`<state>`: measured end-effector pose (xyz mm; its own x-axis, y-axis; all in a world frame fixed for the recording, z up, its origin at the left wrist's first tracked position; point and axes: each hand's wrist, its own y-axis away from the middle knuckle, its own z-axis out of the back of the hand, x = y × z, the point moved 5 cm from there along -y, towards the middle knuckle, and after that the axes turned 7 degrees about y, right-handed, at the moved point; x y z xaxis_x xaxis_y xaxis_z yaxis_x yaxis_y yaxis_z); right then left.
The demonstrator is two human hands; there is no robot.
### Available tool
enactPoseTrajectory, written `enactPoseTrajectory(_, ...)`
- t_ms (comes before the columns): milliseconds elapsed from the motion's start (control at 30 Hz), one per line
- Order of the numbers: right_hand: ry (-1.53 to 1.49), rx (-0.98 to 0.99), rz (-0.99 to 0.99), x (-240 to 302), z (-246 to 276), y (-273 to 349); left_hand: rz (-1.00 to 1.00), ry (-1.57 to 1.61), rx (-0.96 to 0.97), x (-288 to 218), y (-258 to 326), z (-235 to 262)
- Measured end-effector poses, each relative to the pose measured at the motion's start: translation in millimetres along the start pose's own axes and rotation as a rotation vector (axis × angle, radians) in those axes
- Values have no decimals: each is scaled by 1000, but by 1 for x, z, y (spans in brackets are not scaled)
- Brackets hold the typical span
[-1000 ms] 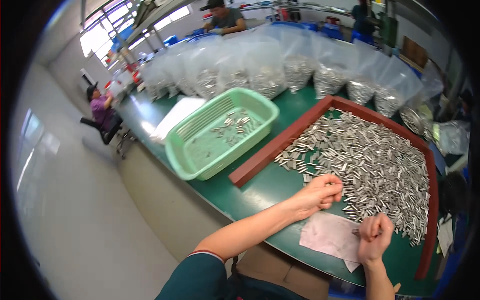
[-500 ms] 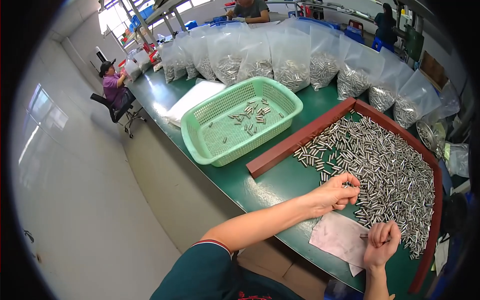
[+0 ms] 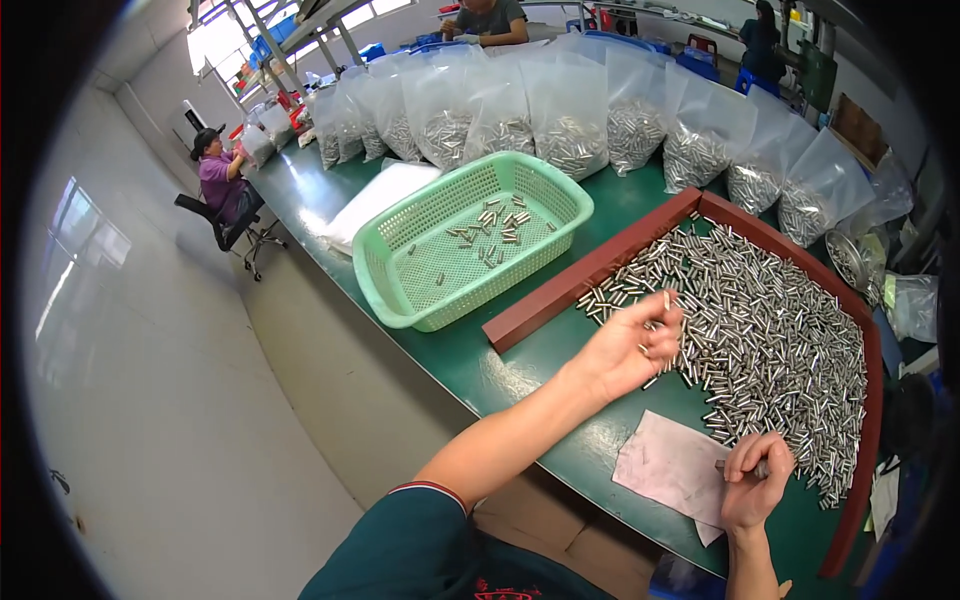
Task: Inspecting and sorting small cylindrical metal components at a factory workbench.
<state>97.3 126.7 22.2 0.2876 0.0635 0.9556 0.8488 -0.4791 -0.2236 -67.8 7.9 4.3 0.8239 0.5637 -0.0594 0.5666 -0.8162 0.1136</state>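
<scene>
A wide heap of small, shiny metal pins (image 3: pixel 770 340) covers the right part of the green table. Over the heap's left edge is my left hand (image 3: pixel 630 345), fingers curled and slightly blurred, with what looks like a single pin pinched at the tips of thumb and forefinger. My right hand (image 3: pixel 757 480) is closed at the heap's near edge, palm side up. A short metal pin pokes out of its left side; how many it holds is hidden. Beside it lies a stained, pale pink cloth (image 3: pixel 665 463), flat on the table.
Dark red rails (image 3: pixel 590 275) frame the heap. A green plastic basket (image 3: pixel 375 290) with several pins stands to the left, near a white sheet (image 3: pixel 350 215). Clear bags (image 3: pixel 570 140) of pins line the far side. A person (image 3: pixel 220 180) sits at the far left; others work behind.
My left hand has moved up and to the left, away from the middle of the heap, and its fingers have lifted. The right hand stays closed by the cloth. The whole view has shifted slightly.
</scene>
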Motion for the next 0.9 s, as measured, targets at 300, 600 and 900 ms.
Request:
enactPoseTrajectory(300,103,45,-66,-3,3,-7,-368,258,-47,-45,9,-2)
enactPoseTrajectory(600,17,48,-131,-2,13,-4,266,-522,-123,49,3,14)
enactPoseTrajectory(900,-26,65,-138,-3,11,-4,244,-816,-57,55,4,15)
